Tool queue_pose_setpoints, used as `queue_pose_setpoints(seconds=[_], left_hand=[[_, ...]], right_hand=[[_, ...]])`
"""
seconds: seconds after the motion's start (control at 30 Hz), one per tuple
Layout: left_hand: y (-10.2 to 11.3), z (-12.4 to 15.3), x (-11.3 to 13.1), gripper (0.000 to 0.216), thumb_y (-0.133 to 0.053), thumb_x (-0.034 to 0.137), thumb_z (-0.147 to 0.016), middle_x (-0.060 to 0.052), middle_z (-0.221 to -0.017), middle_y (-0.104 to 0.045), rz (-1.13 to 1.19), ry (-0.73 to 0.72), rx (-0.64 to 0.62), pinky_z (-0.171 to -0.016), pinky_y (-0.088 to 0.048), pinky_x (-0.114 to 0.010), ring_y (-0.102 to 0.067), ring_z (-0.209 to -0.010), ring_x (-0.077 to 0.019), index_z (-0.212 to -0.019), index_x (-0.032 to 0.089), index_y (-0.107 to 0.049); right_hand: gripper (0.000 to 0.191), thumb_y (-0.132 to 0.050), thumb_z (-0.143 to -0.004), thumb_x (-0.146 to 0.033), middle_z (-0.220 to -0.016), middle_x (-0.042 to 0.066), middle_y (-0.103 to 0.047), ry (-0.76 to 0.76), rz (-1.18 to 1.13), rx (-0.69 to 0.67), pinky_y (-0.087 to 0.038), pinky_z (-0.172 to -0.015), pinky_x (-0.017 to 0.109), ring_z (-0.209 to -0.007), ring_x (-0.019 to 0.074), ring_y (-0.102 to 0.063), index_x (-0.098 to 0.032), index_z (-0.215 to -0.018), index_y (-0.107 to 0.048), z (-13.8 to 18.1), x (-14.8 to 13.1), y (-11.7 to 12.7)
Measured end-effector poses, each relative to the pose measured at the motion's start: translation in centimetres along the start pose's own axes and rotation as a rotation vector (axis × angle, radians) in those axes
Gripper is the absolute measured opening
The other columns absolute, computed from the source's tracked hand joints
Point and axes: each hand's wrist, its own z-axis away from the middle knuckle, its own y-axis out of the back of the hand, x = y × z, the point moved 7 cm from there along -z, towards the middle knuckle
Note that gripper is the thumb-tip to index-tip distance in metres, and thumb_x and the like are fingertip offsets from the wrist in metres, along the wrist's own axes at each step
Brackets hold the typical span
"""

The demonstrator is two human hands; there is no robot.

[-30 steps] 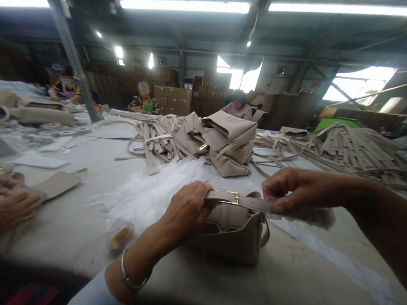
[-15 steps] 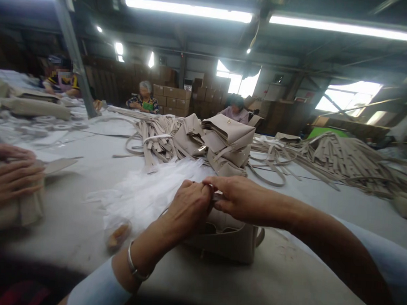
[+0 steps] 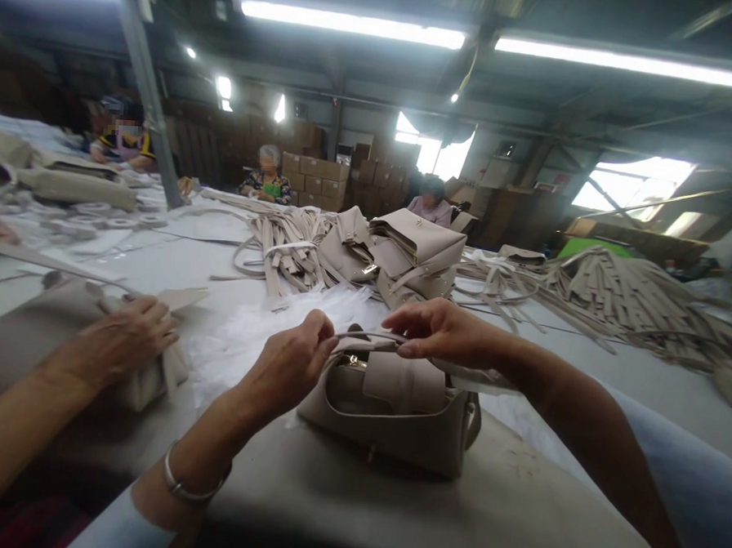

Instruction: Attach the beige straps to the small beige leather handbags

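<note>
A taupe handbag [image 3: 394, 443] stands upright on the table before me, its mouth open and a flap [image 3: 406, 382] folded inside. A gold zipper pull [image 3: 353, 361] shows within. Above the opening, a thin strap [image 3: 366, 336] bows between my hands. My left hand [image 3: 291, 360] pinches its left end, and my right hand [image 3: 440, 331] grips it on the right between thumb and fingers. A whitish strip [image 3: 477, 376] extends under my right wrist; what it is attached to is hidden.
White tissue-like sheets [image 3: 228, 336] lie behind my left hand. At left, a co-worker's hand [image 3: 126, 335] rests on another taupe bag [image 3: 38, 326]. Farther back are piled bags [image 3: 417, 244], bundled straps [image 3: 287, 249] and a strap heap [image 3: 622, 296]. Several people sit beyond.
My hands, close together over the bag before, have drawn apart, with the strap now visible between them. The co-worker's near hand has moved right, along with their bag.
</note>
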Motion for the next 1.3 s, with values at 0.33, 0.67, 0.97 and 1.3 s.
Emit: queue_pose_setpoints(seconds=[0.33,0.67,0.97,1.3], left_hand=[[3.6,-2.5,5.6,0.012,-0.052,0.021,-0.088,0.0,-0.07,-0.054,0.065,-0.419,0.221,-0.059,-0.038,-0.023,-0.05,-0.062,-0.0115,-0.077,0.017,-0.054],[3.7,-0.2,3.1,0.032,-0.065,0.026,-0.078,-0.011,-0.108,-0.06,0.122,-0.252,0.521,-0.092,-0.044,-0.041,-0.055,-0.104,-0.024,-0.105,0.016,-0.052],[-3.6,-2.7,3.5,0.046,-0.072,0.042,-0.071,-0.003,-0.096,-0.069,0.245,-0.293,-0.361,-0.092,-0.042,-0.04,-0.061,-0.093,-0.0221,-0.111,0.022,-0.063],[-6.0,-3.0,3.3,0.033,-0.074,0.029,-0.069,-0.003,-0.083,-0.067,1.016,-0.03,-0.478,-0.071,-0.048,-0.026,-0.061,-0.077,-0.0168,-0.098,0.013,-0.068]], right_hand=[[0.041,-0.066,-0.08,-0.038,-0.086,0.005,-0.065,-0.008,-0.04,-0.01,-0.043,-0.072,0.027,-0.077,0.013,-0.055,-0.008,-0.108,-0.064,-0.6,-4.3,0.8],[0.023,-0.073,-0.074,-0.03,-0.072,0.0,-0.061,0.035,-0.494,0.12,-0.051,-0.066,0.029,-0.063,0.0131,-0.061,-0.014,-0.082,-0.058,0.6,-3.2,2.3],[0.014,-0.065,-0.071,-0.015,-0.076,0.001,-0.061,0.232,-0.65,0.095,-0.05,-0.071,0.031,-0.067,0.0139,-0.061,-0.014,-0.081,-0.056,-0.2,-4.7,1.3],[0.046,-0.076,-0.066,-0.026,-0.09,0.005,-0.061,-0.178,0.02,0.161,-0.047,-0.068,0.029,-0.08,0.0172,-0.058,-0.015,-0.103,-0.051,2.6,-1.0,-0.2]])
